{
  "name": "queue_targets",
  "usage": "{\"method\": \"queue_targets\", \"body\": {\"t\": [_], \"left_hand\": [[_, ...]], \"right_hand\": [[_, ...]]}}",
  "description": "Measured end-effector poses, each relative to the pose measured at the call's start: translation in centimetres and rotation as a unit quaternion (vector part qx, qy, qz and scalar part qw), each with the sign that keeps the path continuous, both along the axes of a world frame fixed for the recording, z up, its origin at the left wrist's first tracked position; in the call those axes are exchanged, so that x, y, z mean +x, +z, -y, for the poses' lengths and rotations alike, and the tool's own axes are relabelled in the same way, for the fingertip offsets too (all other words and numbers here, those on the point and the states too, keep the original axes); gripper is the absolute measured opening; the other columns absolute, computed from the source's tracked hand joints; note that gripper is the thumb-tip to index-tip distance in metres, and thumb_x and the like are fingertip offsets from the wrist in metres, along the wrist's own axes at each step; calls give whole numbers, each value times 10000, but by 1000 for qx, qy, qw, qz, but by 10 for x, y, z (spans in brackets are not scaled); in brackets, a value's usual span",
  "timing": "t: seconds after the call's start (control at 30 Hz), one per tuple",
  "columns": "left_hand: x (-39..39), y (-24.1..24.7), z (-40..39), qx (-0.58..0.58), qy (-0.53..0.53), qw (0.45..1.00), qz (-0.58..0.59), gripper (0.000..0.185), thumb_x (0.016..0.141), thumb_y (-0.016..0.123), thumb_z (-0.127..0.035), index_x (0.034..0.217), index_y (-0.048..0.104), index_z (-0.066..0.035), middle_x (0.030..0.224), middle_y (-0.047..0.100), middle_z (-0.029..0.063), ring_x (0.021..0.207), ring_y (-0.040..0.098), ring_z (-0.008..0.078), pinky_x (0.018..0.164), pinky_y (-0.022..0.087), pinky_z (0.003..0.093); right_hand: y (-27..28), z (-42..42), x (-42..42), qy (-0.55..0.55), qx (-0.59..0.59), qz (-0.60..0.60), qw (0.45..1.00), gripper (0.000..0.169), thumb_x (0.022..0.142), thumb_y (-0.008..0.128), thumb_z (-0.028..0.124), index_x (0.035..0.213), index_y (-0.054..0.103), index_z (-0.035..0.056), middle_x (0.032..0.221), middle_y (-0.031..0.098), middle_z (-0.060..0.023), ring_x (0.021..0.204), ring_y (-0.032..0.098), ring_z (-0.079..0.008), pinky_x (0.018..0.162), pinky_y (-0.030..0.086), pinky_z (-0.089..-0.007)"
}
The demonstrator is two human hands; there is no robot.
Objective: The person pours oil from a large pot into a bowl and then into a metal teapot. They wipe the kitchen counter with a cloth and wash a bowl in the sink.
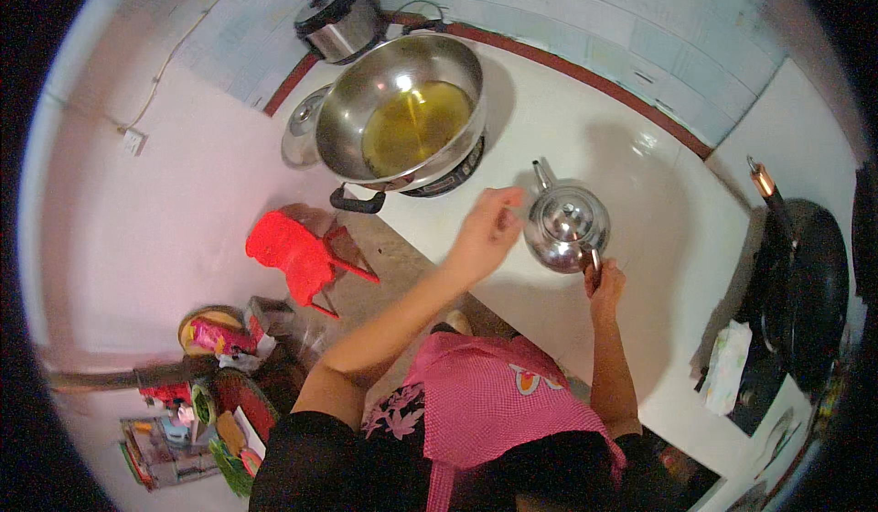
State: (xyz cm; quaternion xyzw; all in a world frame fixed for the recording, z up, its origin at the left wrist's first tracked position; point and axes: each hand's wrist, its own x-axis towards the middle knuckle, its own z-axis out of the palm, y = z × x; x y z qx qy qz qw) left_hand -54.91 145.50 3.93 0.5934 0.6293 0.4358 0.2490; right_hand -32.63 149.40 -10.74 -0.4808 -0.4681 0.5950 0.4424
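Note:
My right hand [605, 284] grips the handle of a shiny metal teapot [568, 222] above or on the white countertop; its spout points away and slightly left. Just left of the teapot, my left hand [492, 227] is raised with curled fingers, somewhat blurred, and I cannot tell if anything is in it. Beyond it, a large steel pot [405, 107] with black handles holds yellow-green liquid [418, 128]. The pot stands tilted in the view over a black electric cooktop [456, 176], and a metal lid [302, 128] lies at its left side.
An electric pressure cooker [339, 25] stands at the back left by the tiled wall. On the right are a black wok [806, 292] and a tissue pack [728, 368]. A red plastic stool [295, 251] stands on the floor left of the counter [535, 327].

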Motion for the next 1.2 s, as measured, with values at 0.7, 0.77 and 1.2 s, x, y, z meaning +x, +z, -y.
{"method": "queue_targets", "body": {"t": [0.7, 0.77, 1.2], "left_hand": [[-33, -78, 0, 9, -269, 943, -195, 577, 683, 587, -48, 1204, 346, 18, 1301, 284, 223, 1155, 348, 376, 965, 309, 410], [-32, -80, -2, 0, -285, 938, -197, 626, 679, 599, -53, 1227, 309, 28, 1330, 231, 244, 1187, 310, 397, 989, 287, 409], [-33, -89, 1, 114, -278, 938, -174, 531, 665, 507, -1, 1167, 356, 82, 1234, 298, 328, 1090, 376, 442, 919, 324, 457]], "right_hand": [[95, -48, -84, 48, 296, 589, 750, 171, 774, 519, 170, 873, 492, 32, 772, 580, -148, 702, 578, -297, 624, 463, -389], [95, -49, -82, 54, 308, 570, 759, 185, 769, 500, 173, 885, 514, 29, 808, 580, -176, 738, 583, -304, 646, 466, -400], [102, -50, -79, -9, 224, 461, 859, 209, 783, 471, 193, 886, 585, 52, 849, 590, -155, 754, 569, -328, 686, 455, -390]]}}
